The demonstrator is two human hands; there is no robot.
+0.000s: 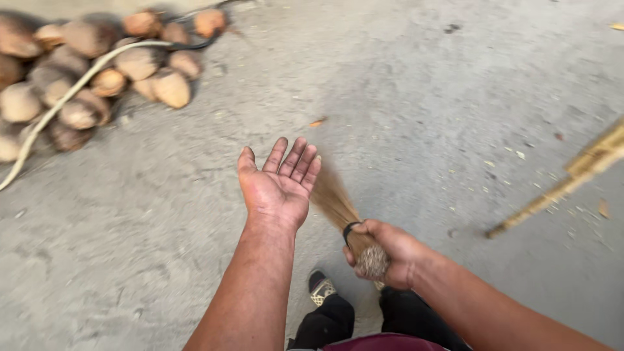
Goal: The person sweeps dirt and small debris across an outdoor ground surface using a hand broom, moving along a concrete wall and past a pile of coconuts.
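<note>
Broom (335, 201) of bundled sticks, butt end clenched in right hand (383, 253); left hand (279, 185) open, palm up, bristles striking beside it; step: tapping ends level; next calls for a firm grip.

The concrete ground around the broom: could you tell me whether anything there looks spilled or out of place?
Small dry leaf bits and chips lie scattered over the concrete ground right of the stick broom. A pale hose runs loosely across the heap of coconuts. Nothing looks damaged.
</note>
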